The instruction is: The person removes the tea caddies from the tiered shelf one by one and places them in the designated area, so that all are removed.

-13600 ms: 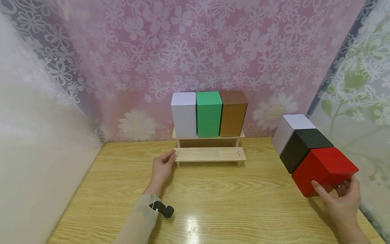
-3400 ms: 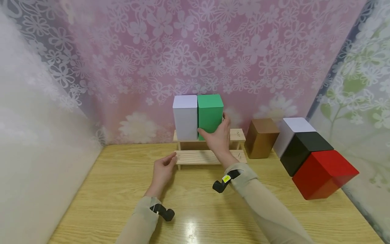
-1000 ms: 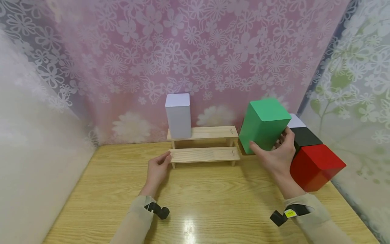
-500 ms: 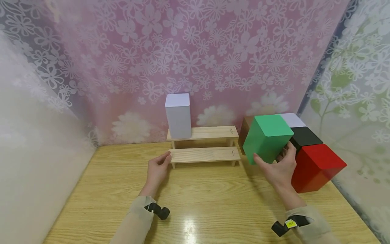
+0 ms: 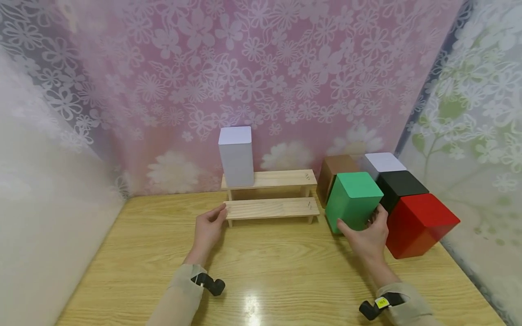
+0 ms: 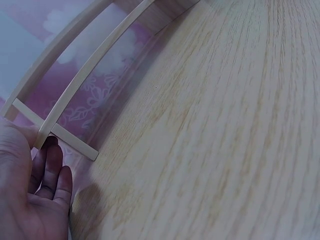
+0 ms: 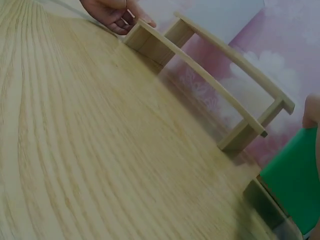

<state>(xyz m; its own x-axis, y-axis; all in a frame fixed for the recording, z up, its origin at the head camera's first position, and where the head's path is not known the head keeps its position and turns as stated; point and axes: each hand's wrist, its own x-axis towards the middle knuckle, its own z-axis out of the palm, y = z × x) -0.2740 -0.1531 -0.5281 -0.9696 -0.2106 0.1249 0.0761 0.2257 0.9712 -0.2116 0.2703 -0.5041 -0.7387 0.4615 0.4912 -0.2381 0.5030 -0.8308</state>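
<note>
My right hand (image 5: 367, 237) grips a green rectangular box (image 5: 350, 213) low down, thumb on its near side and fingers around the right. The box stands upright in front of a brown box (image 5: 338, 165); whether its base touches the table I cannot tell. On the left, my left hand (image 5: 208, 231) pinches the left end of the lower board of a two-step wooden rack (image 5: 271, 209). The left wrist view shows the thumb at the board's edge, other fingers (image 6: 52, 170) loosely curled beneath. A white box (image 5: 236, 163) stands on the upper step's left end.
At the right, a second white box (image 5: 383, 162), a black box (image 5: 401, 184) and a red box (image 5: 424, 226) stand close together in a slanting row. Pink floral cloth (image 5: 261, 68) hangs behind the table (image 5: 261, 267), with pale walls at both sides.
The brown box went from the upper step to the table, then the green one followed. Over the last second my right hand lowered the green box nearer me. The left hand kept its hold.
</note>
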